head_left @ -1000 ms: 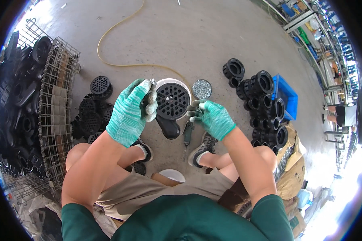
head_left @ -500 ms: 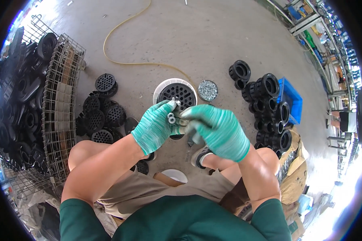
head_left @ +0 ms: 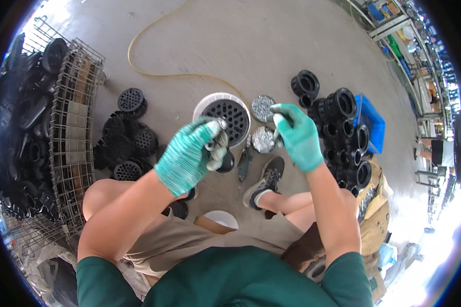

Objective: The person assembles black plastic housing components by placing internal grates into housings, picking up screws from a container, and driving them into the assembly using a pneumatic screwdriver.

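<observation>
My left hand (head_left: 187,153), in a green and white knitted glove, is closed with curled fingers around small metal fasteners (head_left: 222,123); a silvery one shows at the fingertips. A rounded black piece (head_left: 226,162) shows just below these fingers; whether the hand holds it I cannot tell. Beyond the fingertips, a black round grate (head_left: 229,118) with slots lies on a white round container (head_left: 202,105). My right hand (head_left: 299,138), gloved alike, is raised with thumb and fingers apart, beside two round dishes of small metal parts, a far dish (head_left: 263,108) and a near dish (head_left: 263,139).
A dark green handheld tool (head_left: 245,162) lies by my shoe (head_left: 269,179). Black grates (head_left: 130,101) are heaped at left, beside a wire cage (head_left: 78,138) of black parts. Black ring fittings (head_left: 344,104) and a blue crate (head_left: 373,125) stand right. A yellow hose (head_left: 159,74) crosses the floor.
My right hand has moved away from my left, rightward to beside the dishes, uncovering the near dish and the tool. My left hand has shifted slightly left and down, still closed.
</observation>
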`<state>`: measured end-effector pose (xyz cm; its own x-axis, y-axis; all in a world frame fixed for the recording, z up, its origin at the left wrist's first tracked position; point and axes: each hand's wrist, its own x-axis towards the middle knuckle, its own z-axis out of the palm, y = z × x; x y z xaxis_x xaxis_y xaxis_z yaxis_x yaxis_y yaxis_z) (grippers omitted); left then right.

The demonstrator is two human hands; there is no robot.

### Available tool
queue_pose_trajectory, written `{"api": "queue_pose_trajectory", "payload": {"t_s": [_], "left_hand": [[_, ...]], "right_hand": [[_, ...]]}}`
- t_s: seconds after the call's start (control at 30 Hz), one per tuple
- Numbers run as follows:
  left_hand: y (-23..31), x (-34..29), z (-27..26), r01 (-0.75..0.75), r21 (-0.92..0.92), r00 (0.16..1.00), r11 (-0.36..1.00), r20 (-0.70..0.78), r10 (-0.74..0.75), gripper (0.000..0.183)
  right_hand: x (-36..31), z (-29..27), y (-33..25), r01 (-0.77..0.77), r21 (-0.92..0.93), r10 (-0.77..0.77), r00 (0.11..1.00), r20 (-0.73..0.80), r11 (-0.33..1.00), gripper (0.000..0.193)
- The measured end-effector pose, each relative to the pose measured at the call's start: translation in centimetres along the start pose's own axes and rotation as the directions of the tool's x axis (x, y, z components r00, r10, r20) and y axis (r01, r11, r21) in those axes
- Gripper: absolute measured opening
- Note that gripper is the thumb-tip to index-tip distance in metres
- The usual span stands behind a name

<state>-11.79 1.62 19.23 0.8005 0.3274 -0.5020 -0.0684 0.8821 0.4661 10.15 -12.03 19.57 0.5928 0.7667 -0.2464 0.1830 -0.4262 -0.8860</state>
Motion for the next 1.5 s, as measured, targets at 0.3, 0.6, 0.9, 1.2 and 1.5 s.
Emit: {"api": "queue_pose_trajectory", "payload": {"t_s": [0.3,0.6,0.9,1.2,1.5], "left_hand": [[3.3,-1.4,1.1,-0.102,0.062,0.993,0.993,-0.046,0.105,0.013],[5.1,-1.1,1.3,-0.065,0.170,0.987,0.983,-0.136,0.089,0.019],[5.5,-0.1,0.7,-0.107,0.257,0.985,0.960,-0.107,0.138,0.015],[1.5,-0.3,1.0,0.034,0.240,0.999,0.970,-0.024,-0.029,0.016],[0.4,0.5,1.0,0.042,0.188,0.999,0.981,0.004,-0.043,0.017]], "right_hand": [[1.0,7.6,29.7,-0.228,-0.748,0.650,0.683,0.334,0.624,0.063],[-2.3,18.6,36.4,-0.651,-0.474,0.591,0.752,-0.293,0.594,0.059],[5.6,3.2,16.1,-0.673,0.423,0.624,0.733,0.271,0.607,0.010],[0.5,-3.7,-9.8,0.172,0.897,-0.258,0.964,-0.068,0.406,0.043],[2.8,-1.8,-7.4,0.186,0.932,-0.116,0.981,-0.157,0.311,0.021]]}}
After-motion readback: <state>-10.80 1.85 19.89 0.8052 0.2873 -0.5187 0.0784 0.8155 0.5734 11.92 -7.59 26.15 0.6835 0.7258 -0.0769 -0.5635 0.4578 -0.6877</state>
